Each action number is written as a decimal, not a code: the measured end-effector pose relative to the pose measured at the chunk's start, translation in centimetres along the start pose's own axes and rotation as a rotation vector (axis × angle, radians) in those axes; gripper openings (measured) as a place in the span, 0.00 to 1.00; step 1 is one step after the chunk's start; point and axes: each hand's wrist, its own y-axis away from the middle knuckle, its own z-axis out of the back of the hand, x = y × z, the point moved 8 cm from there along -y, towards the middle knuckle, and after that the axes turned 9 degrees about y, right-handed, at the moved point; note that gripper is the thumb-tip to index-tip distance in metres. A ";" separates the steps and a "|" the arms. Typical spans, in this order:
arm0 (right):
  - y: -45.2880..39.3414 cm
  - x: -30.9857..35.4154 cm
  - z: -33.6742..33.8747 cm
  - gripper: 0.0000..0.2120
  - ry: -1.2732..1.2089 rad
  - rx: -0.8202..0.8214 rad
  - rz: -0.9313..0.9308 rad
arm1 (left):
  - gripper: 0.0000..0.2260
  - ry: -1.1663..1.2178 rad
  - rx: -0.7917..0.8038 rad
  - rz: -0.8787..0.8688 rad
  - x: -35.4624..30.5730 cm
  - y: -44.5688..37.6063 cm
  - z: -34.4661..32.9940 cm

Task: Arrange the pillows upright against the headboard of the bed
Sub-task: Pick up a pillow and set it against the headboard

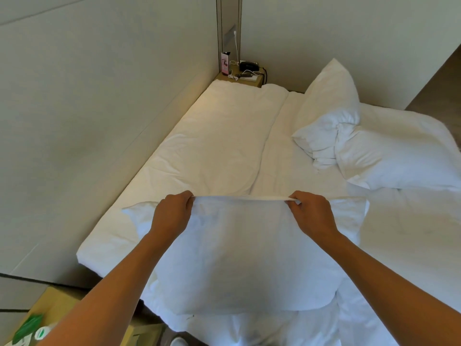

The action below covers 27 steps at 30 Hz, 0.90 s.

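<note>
A white pillow [247, 258] hangs in front of me over the near end of the bed [279, 156], held up by its top edge. My left hand [172, 213] pinches that edge on the left and my right hand [311, 211] pinches it on the right. Another white pillow [224, 136] lies flat along the padded headboard [74, 108] on the left. A third white pillow [326, 108] leans tilted at the far right of the bed, with a fourth white pillow [399, 153] lying next to it.
A nightstand [245, 78] in the far corner carries a pink card, a black device and white cables. A yellowish bedside surface [57, 310] with a green packet sits at the lower left. Rumpled white bedding [411, 233] covers the right side.
</note>
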 end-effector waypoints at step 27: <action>-9.1 37.6 -0.6 0.06 -0.130 -0.147 0.219 | 0.13 0.226 -0.420 0.159 22.3 6.6 25.7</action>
